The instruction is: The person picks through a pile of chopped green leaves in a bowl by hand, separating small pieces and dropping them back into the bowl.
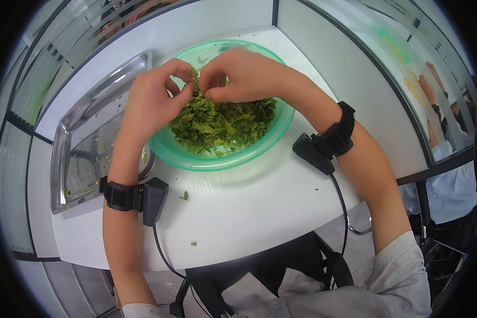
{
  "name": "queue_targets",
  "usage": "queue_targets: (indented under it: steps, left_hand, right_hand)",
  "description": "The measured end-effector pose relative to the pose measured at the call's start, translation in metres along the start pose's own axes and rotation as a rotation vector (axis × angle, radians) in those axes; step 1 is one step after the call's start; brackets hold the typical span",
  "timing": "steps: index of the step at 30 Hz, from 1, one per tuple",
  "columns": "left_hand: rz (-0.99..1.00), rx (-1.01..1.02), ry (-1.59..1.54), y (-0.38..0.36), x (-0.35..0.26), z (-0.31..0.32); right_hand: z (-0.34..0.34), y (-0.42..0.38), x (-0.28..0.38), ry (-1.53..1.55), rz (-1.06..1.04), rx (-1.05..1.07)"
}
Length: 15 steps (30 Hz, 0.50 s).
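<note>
Seen from the head camera, both hands meet above the far half of the green bowl. The left hand has its fingers curled, thumb against forefinger, pinching a small piece of the greens. The right hand is closed in the same way on the same bunch, the fingertips of both hands almost touching. The greens fill the bowl as a chopped, leafy heap.

The bowl stands near the middle of the white surface; its left rim lies over the right edge of a metal tray, which holds only small leaf scraps. Between the bowl and the near edge of the surface there is free room, with a few green bits. Each wrist has a black band with a cable going down over the near edge.

Low partition walls close the surface at the far side and at the right. Behind the right wall another person sits.
</note>
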<state>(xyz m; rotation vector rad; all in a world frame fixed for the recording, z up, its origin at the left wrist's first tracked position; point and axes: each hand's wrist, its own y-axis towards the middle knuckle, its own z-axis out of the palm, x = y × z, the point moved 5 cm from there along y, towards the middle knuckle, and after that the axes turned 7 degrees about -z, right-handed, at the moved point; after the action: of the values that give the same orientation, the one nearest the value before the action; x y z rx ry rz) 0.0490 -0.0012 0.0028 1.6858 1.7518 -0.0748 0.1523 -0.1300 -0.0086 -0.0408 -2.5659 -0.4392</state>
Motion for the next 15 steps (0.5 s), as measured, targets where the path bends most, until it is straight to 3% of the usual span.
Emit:
queue_targets:
  steps: [6, 15]
  left_hand:
    - [-0.006, 0.023, 0.003, 0.0000, -0.0023, 0.0000]
    - [-0.022, 0.068, 0.033, -0.0015, -0.0014, 0.0014]
  right_hand:
    - [-0.0046, -0.0025, 0.0075, -0.016, 0.089, 0.040]
    - [-0.0029, -0.0002, -0.0003, -0.071, 0.050, -0.013]
